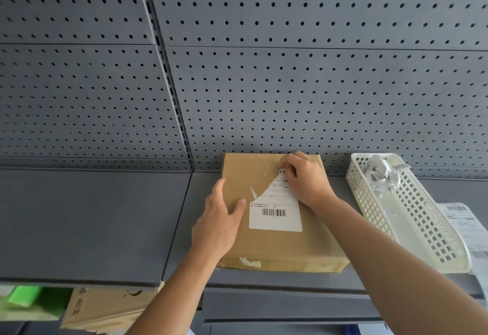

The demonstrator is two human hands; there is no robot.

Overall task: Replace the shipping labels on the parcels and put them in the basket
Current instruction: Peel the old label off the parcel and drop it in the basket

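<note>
Half the label (276,212) clings to the box (277,245) on the shelf (92,216), your right hand (307,180) with fingers pinched on its torn edge, left hand (219,222) pressing flat, fingers straight: a sideways yank would likely shred it into scraps.

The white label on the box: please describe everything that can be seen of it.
The label is white paper with small print, lines and a barcode near its lower edge. It lies on the brown box, lower part stuck flat. Its upper left corner is torn away along a ragged slant, leaving white scraps on the cardboard. The right hand pinches its upper edge; the left hand presses the box, thumb beside the label's left edge.
</note>
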